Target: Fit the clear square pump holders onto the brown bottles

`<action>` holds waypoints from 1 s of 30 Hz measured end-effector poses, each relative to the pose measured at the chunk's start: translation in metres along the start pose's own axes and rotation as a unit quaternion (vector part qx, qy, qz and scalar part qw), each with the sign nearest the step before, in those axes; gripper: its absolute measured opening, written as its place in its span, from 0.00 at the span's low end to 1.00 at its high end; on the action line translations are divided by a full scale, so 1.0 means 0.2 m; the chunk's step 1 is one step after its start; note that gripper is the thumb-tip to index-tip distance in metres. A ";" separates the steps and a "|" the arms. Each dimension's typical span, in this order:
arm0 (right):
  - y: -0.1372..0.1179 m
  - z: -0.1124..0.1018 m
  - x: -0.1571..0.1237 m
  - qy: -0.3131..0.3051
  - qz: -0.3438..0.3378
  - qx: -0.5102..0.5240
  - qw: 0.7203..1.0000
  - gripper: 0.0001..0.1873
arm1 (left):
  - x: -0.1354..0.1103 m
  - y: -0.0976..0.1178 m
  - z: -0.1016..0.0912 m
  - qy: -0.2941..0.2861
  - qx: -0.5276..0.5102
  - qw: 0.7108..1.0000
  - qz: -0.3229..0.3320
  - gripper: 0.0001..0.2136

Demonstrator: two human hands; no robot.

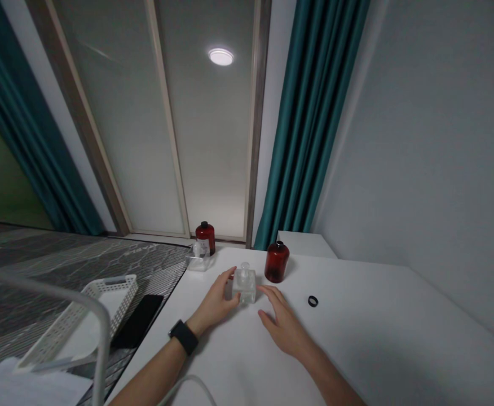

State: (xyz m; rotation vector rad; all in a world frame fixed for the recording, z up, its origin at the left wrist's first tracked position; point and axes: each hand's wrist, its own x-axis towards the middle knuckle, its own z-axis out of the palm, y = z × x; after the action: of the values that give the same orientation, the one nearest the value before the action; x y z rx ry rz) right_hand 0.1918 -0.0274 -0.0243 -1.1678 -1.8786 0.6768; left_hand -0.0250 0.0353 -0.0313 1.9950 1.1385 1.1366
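Note:
A clear, square glass bottle [249, 288] with a round glass stopper stands upright on the white table. My left hand [217, 299], wearing a black watch, is curled round the bottle's left side, with the thumb in front and the fingers behind. To the bottle's right is my right hand [278, 321], its thumb and fingers apart and nothing in them. Its fingertips come close to the glass; whether they touch it I cannot tell. Just behind that hand stands a brown-red bottle [277, 264] with an open neck. A black ring [313, 301] lies on the table further right.
Toward the table's far left corner are a capped brown-red bottle [205, 235] with a label and another clear glass piece [198, 259]. A white perforated basket [122, 293] and a dark flat object [139, 322] sit left of the table [357, 349]. A pale curved tube [102, 338] crosses the lower left.

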 end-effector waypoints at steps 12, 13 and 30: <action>0.03 0.01 -0.01 -0.007 -0.011 -0.013 1.000 0.30 | 0.01 0.00 0.01 0.033 0.041 0.998 0.030 0.21; 0.03 0.01 -0.01 -0.011 -0.012 -0.014 1.000 0.30 | 0.01 0.00 0.02 0.033 0.037 0.998 0.032 0.21; 0.02 -0.02 0.00 -0.016 -0.016 -0.031 0.999 0.27 | 0.01 0.03 0.02 0.030 0.031 0.999 0.025 0.18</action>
State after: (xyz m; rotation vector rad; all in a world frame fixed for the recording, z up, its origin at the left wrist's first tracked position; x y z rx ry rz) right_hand 0.1967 -0.0255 -0.0261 -1.1693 -1.9540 0.6260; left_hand -0.0186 0.0338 -0.0288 2.0588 1.1727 1.2085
